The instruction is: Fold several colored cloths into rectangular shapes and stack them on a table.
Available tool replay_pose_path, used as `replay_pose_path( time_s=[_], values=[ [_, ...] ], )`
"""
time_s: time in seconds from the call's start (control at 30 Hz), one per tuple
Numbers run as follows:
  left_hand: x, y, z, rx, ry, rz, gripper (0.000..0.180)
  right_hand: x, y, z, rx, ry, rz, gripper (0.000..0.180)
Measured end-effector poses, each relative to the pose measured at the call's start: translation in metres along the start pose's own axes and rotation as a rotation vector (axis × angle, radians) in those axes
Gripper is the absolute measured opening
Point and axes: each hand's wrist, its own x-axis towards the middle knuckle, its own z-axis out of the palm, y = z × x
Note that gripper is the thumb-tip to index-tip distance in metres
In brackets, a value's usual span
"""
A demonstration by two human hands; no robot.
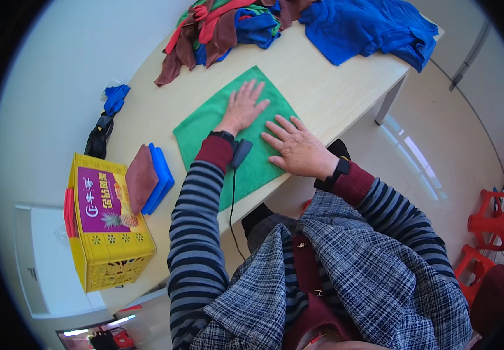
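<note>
A green cloth lies spread flat on the table in front of me. My left hand rests on its far part, fingers stretched out and a little blurred. Palm down with fingers spread, my right hand is on the cloth's right side. Neither hand holds anything. A small dark device with a cable sits at my left wrist, over the cloth.
Crumpled red, brown, green and blue cloths are heaped at the table's far side, beside a large blue cloth pile. Folded blue cloths and a brown one stand by a yellow crate. Red stools are at right.
</note>
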Motion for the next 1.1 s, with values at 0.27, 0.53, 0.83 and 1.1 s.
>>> replay_pose_path(
  time_s=[0.27, 0.53, 0.83, 1.1],
  values=[
    [-0.099, -0.088, -0.024, 0.057, 0.087, -0.402, 0.069, -0.001, -0.005, 0.005, -0.012, 0.005, -0.013, 0.059],
    [-0.171, -0.118, -0.028, 0.061, -0.072, -0.664, 0.069, 0.004, -0.009, 0.005, -0.061, 0.047, -0.031, 0.058],
    [-0.126, -0.080, -0.004, 0.060, 0.037, -0.265, 0.065, 0.005, -0.006, 0.004, -0.077, 0.020, -0.027, 0.058],
    [-0.154, -0.111, -0.032, 0.170, 0.088, -0.570, 0.064, 0.055, 0.012, -0.026, 0.124, -0.320, -0.094, 0.056]
  ],
)
